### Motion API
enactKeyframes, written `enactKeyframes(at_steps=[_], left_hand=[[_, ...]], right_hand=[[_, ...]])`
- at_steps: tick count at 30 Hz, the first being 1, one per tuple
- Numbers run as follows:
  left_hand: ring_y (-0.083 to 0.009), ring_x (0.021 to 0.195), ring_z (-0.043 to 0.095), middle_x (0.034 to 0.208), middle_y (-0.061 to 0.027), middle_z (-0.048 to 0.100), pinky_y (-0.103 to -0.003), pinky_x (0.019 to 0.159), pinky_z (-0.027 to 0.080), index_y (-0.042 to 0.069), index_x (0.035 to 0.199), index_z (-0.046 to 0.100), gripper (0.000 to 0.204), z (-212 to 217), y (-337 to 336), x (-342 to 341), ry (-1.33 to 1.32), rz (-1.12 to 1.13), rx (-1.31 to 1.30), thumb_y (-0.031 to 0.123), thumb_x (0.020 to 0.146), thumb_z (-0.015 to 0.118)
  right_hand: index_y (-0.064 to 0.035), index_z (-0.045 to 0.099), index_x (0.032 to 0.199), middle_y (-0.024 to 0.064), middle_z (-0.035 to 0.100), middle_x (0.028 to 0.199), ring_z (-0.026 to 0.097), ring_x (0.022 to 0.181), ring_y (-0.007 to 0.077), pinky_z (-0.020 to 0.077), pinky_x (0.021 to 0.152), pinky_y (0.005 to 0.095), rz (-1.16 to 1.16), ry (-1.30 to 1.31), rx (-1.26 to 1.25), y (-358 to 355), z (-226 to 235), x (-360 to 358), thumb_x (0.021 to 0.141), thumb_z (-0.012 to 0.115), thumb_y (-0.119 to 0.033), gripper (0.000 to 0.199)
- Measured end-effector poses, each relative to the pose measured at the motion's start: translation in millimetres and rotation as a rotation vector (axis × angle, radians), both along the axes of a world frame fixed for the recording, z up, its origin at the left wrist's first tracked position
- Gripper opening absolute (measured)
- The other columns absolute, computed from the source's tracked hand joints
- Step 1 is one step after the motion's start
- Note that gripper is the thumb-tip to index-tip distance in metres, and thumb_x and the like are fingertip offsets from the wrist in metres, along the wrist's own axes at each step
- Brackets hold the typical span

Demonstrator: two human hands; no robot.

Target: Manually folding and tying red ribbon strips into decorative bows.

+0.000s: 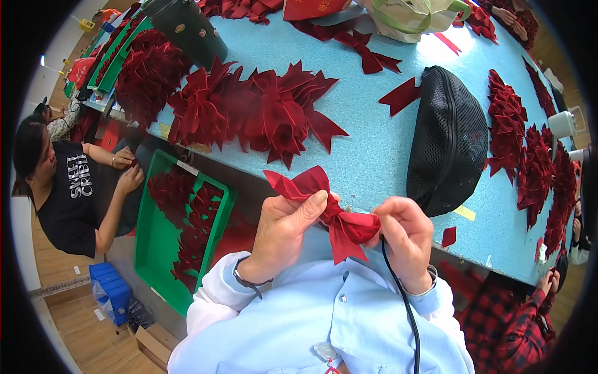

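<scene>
A dark red velvet bow (336, 218) is held up in front of my chest, just off the near table edge. My left hand (283, 230) pinches its left loop between thumb and fingers. At the bow's right end, my right hand (405, 240) grips the other loop with thumb and fingertips. The tails hang down from the knot between my hands. A black cord (402, 287) runs down past my right hand. Just beyond my hands, heaps of finished-looking red bows (268, 112) lie on the light blue table (355, 156).
A black mesh pouch (448, 140) lies on the table's right half, with rows of bows (507, 124) beyond it. A dark tumbler (187, 31) stands at the far left. Left of me is a green crate (159, 243) of bows, beside a seated co-worker (75, 181).
</scene>
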State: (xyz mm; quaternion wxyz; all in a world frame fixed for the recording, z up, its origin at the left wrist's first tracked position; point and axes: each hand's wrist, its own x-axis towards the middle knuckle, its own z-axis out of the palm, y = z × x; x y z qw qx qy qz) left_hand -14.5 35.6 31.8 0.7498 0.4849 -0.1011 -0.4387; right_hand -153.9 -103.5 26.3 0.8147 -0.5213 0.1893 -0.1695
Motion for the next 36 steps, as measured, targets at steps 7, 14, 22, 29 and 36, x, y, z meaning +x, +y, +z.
enactKeyframes(at_steps=[7, 14, 22, 29, 36], left_hand=[[-0.0124, 0.082, 0.060, 0.090, -0.0077, 0.066, -0.027, 0.076, 0.048, -0.003, 0.100, 0.064, 0.023, -5.5, 1.0, -0.4, -0.062, 0.046, 0.021, 0.016, 0.090, 0.057], [-0.0167, 0.086, 0.061, 0.095, -0.0111, 0.066, -0.033, 0.081, 0.049, -0.003, 0.100, 0.064, 0.022, -5.9, 3.5, 0.6, -0.078, 0.008, 0.044, 0.016, 0.091, 0.056], [-0.0170, 0.090, 0.060, 0.100, -0.0105, 0.063, -0.031, 0.084, 0.048, -0.005, 0.105, 0.059, 0.025, -0.3, 3.3, 1.0, -0.283, -0.167, 0.010, 0.010, 0.085, 0.063], [-0.0114, 0.082, 0.060, 0.094, -0.0089, 0.064, -0.026, 0.074, 0.050, -0.004, 0.103, 0.059, 0.026, -3.5, 0.4, -3.7, -0.252, -0.161, 0.027, 0.003, 0.079, 0.068], [-0.0089, 0.078, 0.059, 0.089, -0.0066, 0.064, -0.024, 0.069, 0.048, -0.003, 0.103, 0.059, 0.024, 5.8, -0.9, -5.0, -0.396, -0.347, 0.134, 0.006, 0.081, 0.066]], right_hand=[[-0.0006, 0.057, 0.093, 0.0102, 0.049, 0.092, 0.050, 0.079, 0.0208, 0.0427, 0.067, 0.0331, -0.109, -0.201, -1.077, 1.4, 11.8, -0.8, 0.067, 0.076, -0.009, 0.033], [-0.0017, 0.057, 0.086, 0.0117, 0.050, 0.089, 0.050, 0.076, 0.0268, 0.0425, 0.069, 0.0387, -0.153, -0.134, -1.476, 2.9, 2.9, 10.6, 0.058, 0.077, -0.003, 0.035], [0.0004, 0.055, 0.085, 0.0140, 0.055, 0.086, 0.054, 0.074, 0.0283, 0.0448, 0.066, 0.0361, -0.156, -0.205, -1.334, 4.2, 0.4, 17.5, 0.062, 0.071, 0.005, 0.028], [0.0017, 0.055, 0.086, 0.0136, 0.056, 0.085, 0.057, 0.074, 0.0224, 0.0462, 0.065, 0.0290, -0.086, -0.168, -1.073, 8.4, 0.8, 13.7, 0.068, 0.069, 0.005, 0.023], [0.0025, 0.057, 0.092, 0.0106, 0.057, 0.075, 0.056, 0.068, 0.0125, 0.0451, 0.059, 0.0245, -0.184, -0.017, -0.601, 5.9, 18.3, 10.1, 0.070, 0.069, 0.004, 0.024]])
